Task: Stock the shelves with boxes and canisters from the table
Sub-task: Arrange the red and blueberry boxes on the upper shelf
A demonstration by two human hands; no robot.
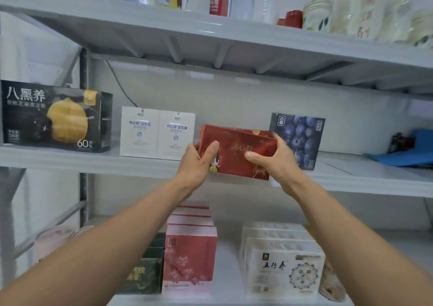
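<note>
In the head view, both hands hold a red box (236, 152) at the front edge of the middle shelf (140, 162), near the centre of the frame. The left hand (199, 162) clamps the box's left end, thumb across the front face and fingers wrapped behind; the right hand (274, 158) grips the right end, thumb on the front, fingers curled over the top corner. The box sits slightly tilted, its lower edge at or just over the shelf lip; whether it rests fully on the shelf cannot be told. It goes into the gap between the white box pair (157, 132) at nine o'clock of it and the blueberry box (298, 139) at three o'clock, which it touches or nearly touches. Farther toward nine o'clock stands a black box (56, 116). At six o'clock, the lower shelf already carries rows of pink boxes (189, 256) and cream boxes (283, 268). Stocking looks well advanced; the table is out of sight, so what remains cannot be judged.
</note>
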